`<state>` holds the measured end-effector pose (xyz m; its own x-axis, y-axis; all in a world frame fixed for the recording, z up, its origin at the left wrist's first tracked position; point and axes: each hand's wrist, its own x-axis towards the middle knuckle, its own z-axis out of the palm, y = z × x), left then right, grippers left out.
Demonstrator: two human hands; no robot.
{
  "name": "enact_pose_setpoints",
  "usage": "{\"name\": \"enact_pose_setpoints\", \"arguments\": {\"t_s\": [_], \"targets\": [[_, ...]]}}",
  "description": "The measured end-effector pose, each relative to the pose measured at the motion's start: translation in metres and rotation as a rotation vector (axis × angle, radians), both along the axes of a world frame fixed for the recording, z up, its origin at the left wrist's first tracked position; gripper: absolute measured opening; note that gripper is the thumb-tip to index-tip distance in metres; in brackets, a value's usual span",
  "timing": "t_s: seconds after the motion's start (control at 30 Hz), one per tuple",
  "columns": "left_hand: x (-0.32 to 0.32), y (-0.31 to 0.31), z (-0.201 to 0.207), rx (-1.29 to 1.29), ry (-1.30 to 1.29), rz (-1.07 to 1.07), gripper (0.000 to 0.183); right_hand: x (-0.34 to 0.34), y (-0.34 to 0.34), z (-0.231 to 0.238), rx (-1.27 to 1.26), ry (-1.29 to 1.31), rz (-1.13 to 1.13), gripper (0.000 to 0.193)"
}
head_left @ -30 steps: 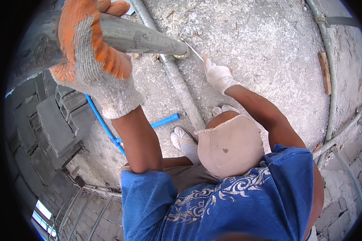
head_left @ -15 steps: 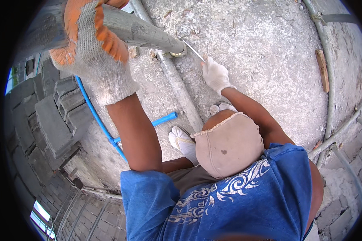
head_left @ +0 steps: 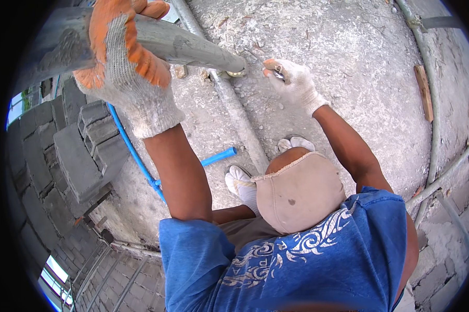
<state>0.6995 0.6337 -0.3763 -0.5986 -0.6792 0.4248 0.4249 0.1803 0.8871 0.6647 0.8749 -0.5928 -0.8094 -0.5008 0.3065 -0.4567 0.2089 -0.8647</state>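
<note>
My left hand [head_left: 127,67], in a grey knit glove with orange coating, is closed around a thick grey pole [head_left: 185,46]. The pole stretches from the upper left down to the concrete, where a pale yellowish ring [head_left: 238,73] shows at its lower end. Just right of that end, my right hand [head_left: 296,86], in a whitish glove with orange fingertips, grips a thin metal tool [head_left: 254,54]. The tool's tip points toward the pole's foot with a small gap between. Its exact kind cannot be made out.
A metal pipe [head_left: 239,117] lies along the floor beneath the pole's end. Blue plastic pipe [head_left: 122,132] runs at left beside stacked grey blocks [head_left: 78,158]. On the right are a wood strip [head_left: 424,93] and another metal pipe [head_left: 435,125]. My feet are below centre.
My right hand has drawn back to the right, and the tool's tip has left the pole's foot. My left hand keeps its hold on the pole while the view shifts slightly.
</note>
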Motion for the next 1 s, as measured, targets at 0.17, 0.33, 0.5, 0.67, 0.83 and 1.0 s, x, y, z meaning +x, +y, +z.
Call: {"name": "enact_pose_setpoints", "arguments": {"t_s": [0.17,0.33,0.5,0.67,0.83,1.0], "targets": [[0.004,0.002,-0.001,-0.011,-0.032,0.025,0.067,-0.061,-0.04,0.006,-0.225,0.28,-0.145,0.011],[0.013,-0.004,0.001,0.387,0.213,-0.48,0.063,-0.128,-0.123,-0.009,-0.458,-0.275,-0.162,0.05],[0.01,-0.003,-0.006,-0.163,0.111,-0.17,0.054,-0.16,-0.182,-0.027,-0.109,-0.343,-0.229,0.041],[0.016,0.004,0.011,-0.01,0.029,-0.09,0.058,-0.172,-0.222,-0.076,-0.114,-0.228,-0.204,0.044],[0.023,0.021,0.029,0.01,-0.048,-0.053,0.062,-0.172,-0.26,-0.124,0.122,-0.354,-0.199,0.04],[0.021,0.024,0.037,0.004,-0.089,-0.206,0.068,-0.172,-0.26,-0.112,0.206,-0.437,-0.209,0.035]]}}
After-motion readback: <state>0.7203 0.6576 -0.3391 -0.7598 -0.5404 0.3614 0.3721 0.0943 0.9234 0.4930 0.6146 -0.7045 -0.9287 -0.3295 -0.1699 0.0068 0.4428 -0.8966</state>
